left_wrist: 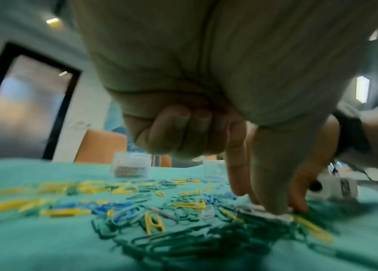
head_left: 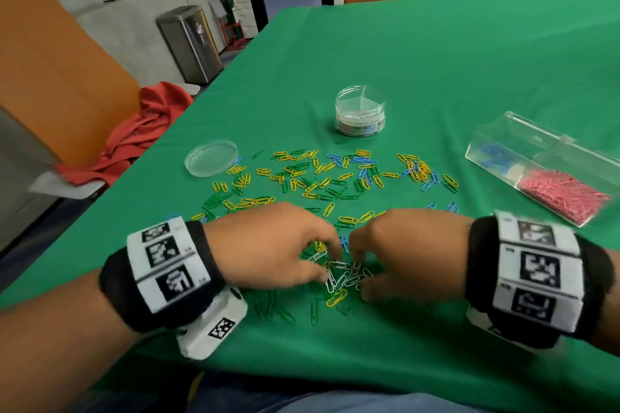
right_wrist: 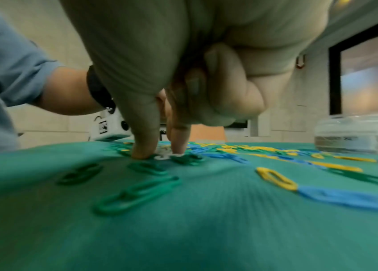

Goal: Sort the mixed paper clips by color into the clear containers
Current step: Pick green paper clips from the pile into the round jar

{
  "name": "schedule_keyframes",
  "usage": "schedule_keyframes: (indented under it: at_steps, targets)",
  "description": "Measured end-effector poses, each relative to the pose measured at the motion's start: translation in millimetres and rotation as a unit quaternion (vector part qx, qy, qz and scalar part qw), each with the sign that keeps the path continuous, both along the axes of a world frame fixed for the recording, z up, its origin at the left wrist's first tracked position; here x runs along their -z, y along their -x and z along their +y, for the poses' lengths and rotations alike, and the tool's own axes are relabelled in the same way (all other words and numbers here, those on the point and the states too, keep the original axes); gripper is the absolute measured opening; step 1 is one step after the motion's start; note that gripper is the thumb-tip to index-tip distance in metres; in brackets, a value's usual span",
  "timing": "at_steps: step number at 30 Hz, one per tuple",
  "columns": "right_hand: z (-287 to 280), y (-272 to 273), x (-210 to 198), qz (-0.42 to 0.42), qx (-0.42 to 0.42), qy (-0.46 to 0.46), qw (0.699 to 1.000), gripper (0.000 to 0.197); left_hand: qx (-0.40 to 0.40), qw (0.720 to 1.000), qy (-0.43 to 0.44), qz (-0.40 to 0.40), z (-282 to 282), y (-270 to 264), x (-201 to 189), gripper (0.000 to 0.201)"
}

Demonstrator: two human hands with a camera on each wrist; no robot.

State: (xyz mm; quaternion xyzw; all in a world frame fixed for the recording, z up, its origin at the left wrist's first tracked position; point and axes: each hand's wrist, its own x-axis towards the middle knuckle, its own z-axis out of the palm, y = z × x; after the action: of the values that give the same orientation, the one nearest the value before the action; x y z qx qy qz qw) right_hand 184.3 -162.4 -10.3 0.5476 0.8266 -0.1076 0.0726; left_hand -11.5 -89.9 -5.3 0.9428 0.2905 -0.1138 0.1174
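With my left grip (head_left: pixel 288 245) and right grip (head_left: pixel 399 251) pinching down on the small heap of white wire paper clips (head_left: pixel 342 273) between them on the green-clothed counter (head_left: pixel 436 77), I risk dragging up the tangled green and yellow clips (head_left: pixel 336 297) underneath, mixing colours.

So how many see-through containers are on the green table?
2, plus a loose lid: the round jar stands beyond the scattered clips, the long box with pink and blue clips lies far right, and the flat round lid lies left of the jar.
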Motion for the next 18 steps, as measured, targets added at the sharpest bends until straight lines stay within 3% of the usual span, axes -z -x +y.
schedule_keyframes:
  at_steps: [2, 4, 7, 10, 14, 18]
  targets:
    - [-1.4, 9.2, 4.7, -0.016, -0.020, -0.011, 1.000, 0.017, 0.048, 0.996, -0.075, 0.010, -7.4, -2.1, 2.4, 0.033]
    - [0.1, 12.8, 7.2, -0.027, -0.020, -0.004, 0.999, 0.012, 0.055, 0.995, -0.086, 0.001, -10.0, -3.1, 4.7, 0.026]
    - [4.0, 2.2, 6.8, 0.030, 0.010, 0.014, 0.999, 0.015, 0.021, 0.999, -0.029, -0.010, -6.2, -1.1, 6.2, 0.023]
    - [11.3, -13.4, 0.2, 0.148, 0.040, 0.047, 0.987, 0.013, -0.054, 0.993, 0.090, -0.049, 2.1, 1.3, 1.6, 0.012]
    - [23.9, -33.3, 1.2, 0.307, 0.092, 0.139, 0.937, 0.012, -0.140, 0.940, 0.270, -0.152, 17.4, 7.2, 0.3, 0.007]
    - [46.1, -46.8, 1.6, 0.384, 0.159, 0.167, 0.894, 0.014, -0.241, 0.829, 0.448, -0.233, 34.7, 9.4, 4.0, 0.008]
